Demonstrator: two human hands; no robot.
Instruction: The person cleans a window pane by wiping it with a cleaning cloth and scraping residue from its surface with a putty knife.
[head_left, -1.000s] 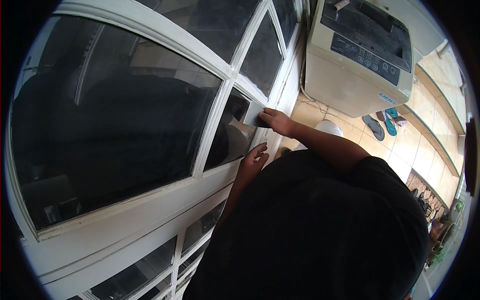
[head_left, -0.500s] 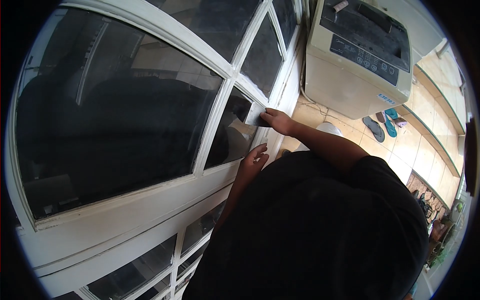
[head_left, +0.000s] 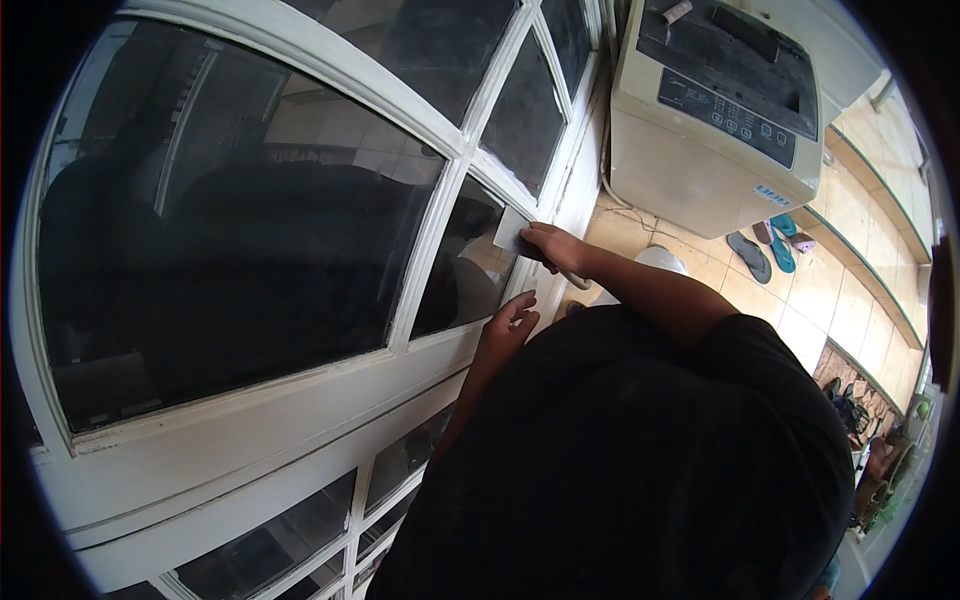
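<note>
While we are facing a white-framed window [head_left: 430, 250], floor tiles [head_left: 818, 285] are showing right.
Our right hand [head_left: 556, 248] is gripping a scraper [head_left: 510, 230] at the small pane [head_left: 455, 290], blade pointing left, long axis slanting near-right; our left hand [head_left: 506, 324] is curling half-open.

A flat, pale grey blade [head_left: 510, 230] with straight edges and a squared corner sits tilted in the grip of the right hand [head_left: 555, 248], fingers covering part of it. It overlaps the upper right part of a small, dark, reflective glass pane [head_left: 455, 280] set in a white window frame [head_left: 432, 250]; whether the blade touches the glass is unclear
</note>
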